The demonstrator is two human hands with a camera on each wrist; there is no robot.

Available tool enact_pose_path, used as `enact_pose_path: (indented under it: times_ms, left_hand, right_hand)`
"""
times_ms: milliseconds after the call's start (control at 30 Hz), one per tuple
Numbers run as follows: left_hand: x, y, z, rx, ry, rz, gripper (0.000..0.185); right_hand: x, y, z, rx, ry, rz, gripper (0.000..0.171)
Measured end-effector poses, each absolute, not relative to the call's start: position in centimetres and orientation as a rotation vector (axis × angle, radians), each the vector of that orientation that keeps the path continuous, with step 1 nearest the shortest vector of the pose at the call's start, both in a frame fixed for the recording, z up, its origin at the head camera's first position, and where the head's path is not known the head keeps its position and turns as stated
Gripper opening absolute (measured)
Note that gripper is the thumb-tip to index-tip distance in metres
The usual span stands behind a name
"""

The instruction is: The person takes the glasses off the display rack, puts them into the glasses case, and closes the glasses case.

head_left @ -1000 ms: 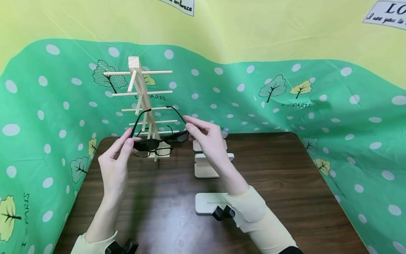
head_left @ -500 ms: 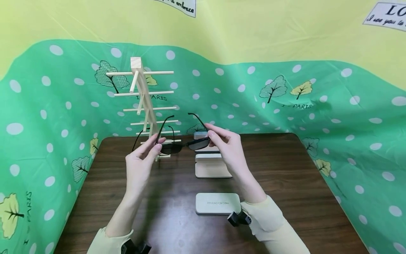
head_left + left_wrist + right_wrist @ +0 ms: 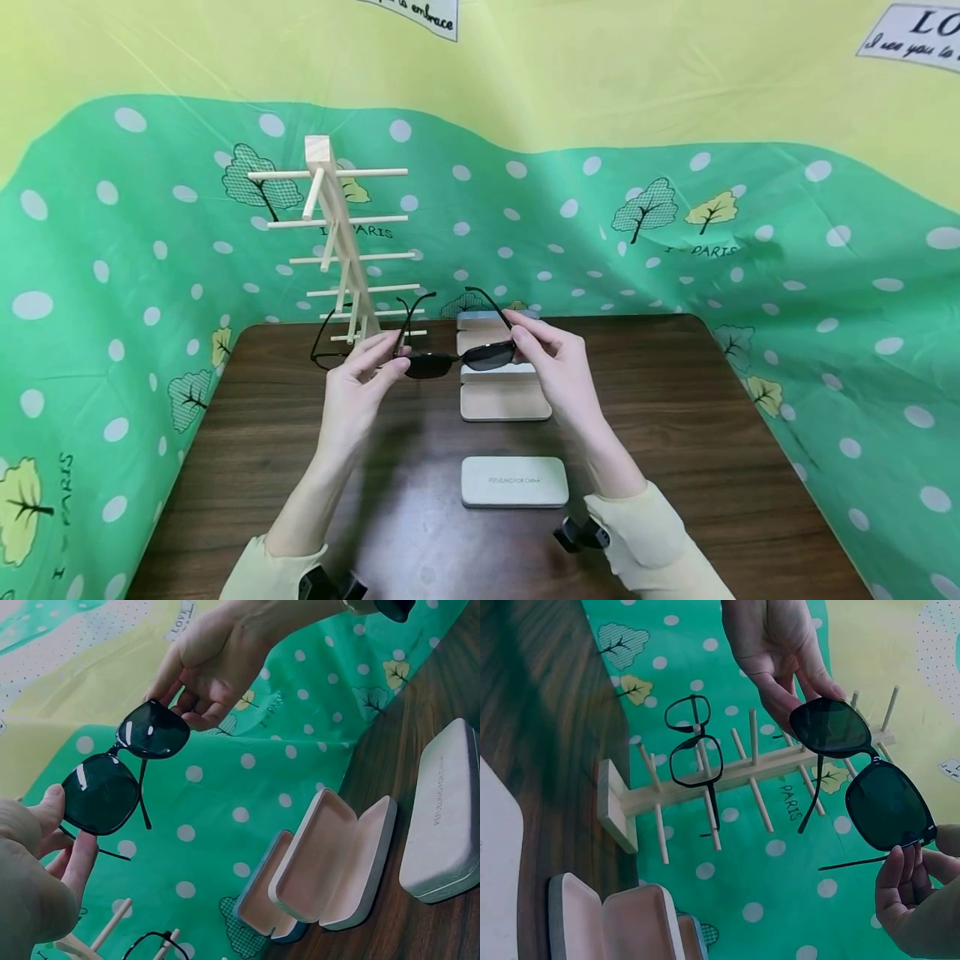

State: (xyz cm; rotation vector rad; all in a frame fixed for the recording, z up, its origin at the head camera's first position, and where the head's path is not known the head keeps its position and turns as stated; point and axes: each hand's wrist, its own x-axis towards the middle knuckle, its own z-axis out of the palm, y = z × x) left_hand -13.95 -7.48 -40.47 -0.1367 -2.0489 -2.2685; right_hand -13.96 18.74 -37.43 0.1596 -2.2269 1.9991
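Above brown table (image 3: 675, 433), sunglasses (image 3: 450, 360) span between both hands' grip.

I'm seeing my right hand (image 3: 919, 900) pinching one end of the sunglasses (image 3: 859, 776), while my left hand (image 3: 776, 652) is pinching the other lens, arms unfolded. Beyond them a wooden rack (image 3: 727, 780) is standing on the table (image 3: 540, 735), holding clear glasses (image 3: 694, 742). An open case (image 3: 615, 922) is lying nearer my wrist.
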Motion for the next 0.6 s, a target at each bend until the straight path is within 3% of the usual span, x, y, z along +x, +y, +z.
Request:
enact_pose_path:
  times_ms: [600]
  left_hand:
    - [-14.3, -6.5, -41.5, -0.211, -2.143, -2.163, 0.037]
  right_hand:
    - [-13.1, 20.5, -39.0, 0.188, -2.312, 1.885, 0.036]
